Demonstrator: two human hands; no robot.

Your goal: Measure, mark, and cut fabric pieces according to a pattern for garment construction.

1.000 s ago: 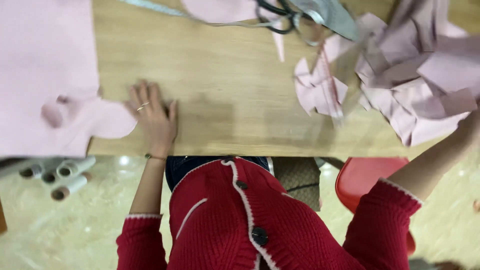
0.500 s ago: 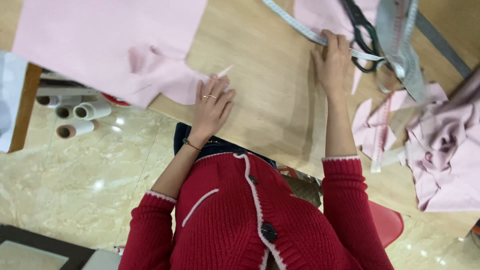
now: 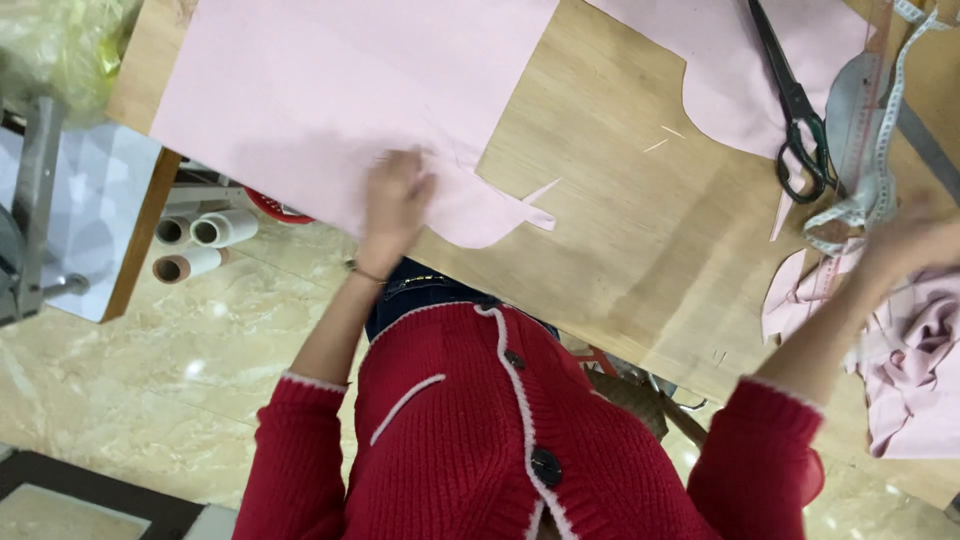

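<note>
Since half a second ago both hands have swung apart: the left hand (image 3: 395, 200), which lay on bare wood beside the cut notch, now rests on the lower edge of the large pink fabric sheet (image 3: 340, 100), and the right hand (image 3: 915, 240), which was up by the tape and scissors, has dropped toward the heap of pink fabric scraps (image 3: 915, 370) at the right end of the table (image 3: 620, 230). The left hand is blurred, its fingers spread flat on the cloth rather than pinching it, so its grip reads as open, pressing down, likely to keep the sheet from sliding where it overhangs the table edge. The right hand is smeared by motion and I cannot tell whether its grip is closed on anything; it sits just over the scraps and the loose end of the measuring tape (image 3: 880, 170). The sheet lies flat across the upper left of the table, its curved cut-out and a thin sliver of cloth pointing toward the middle. A second pink piece (image 3: 750, 70) with a matching curved edge lies at the upper right, black scissors (image 3: 795, 110) on it, blades shut, beside the tape. Below the table's left edge, cardboard tubes (image 3: 200, 245) lie on the marble floor.
</note>
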